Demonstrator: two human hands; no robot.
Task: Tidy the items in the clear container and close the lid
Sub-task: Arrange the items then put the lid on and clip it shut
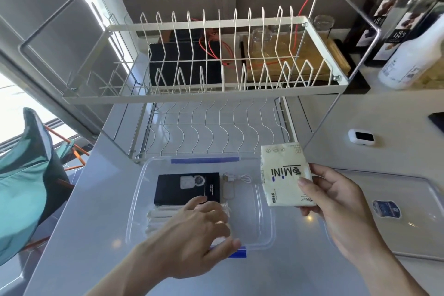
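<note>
The clear container (265, 235) with blue clips lies open on the white counter in front of me. Inside, at its left, sit a black box (185, 186), a coiled white cable (237, 178) and a bundle of white wrapped sticks (163, 217). My left hand (199, 230) reaches into the container over the sticks, fingers spread and resting on them, thumb at the near rim. My right hand (336, 202) holds a cream tissue pack marked "MiNi" (283, 174) above the container's right side. The clear lid (408, 214) lies flat to the right.
A two-tier white wire dish rack (206, 94) stands right behind the container. A small white device (361, 137) and a dark phone edge (437, 121) lie at right. Bottles (408, 38) stand at back right. A teal cloth (24, 175) hangs off the left edge.
</note>
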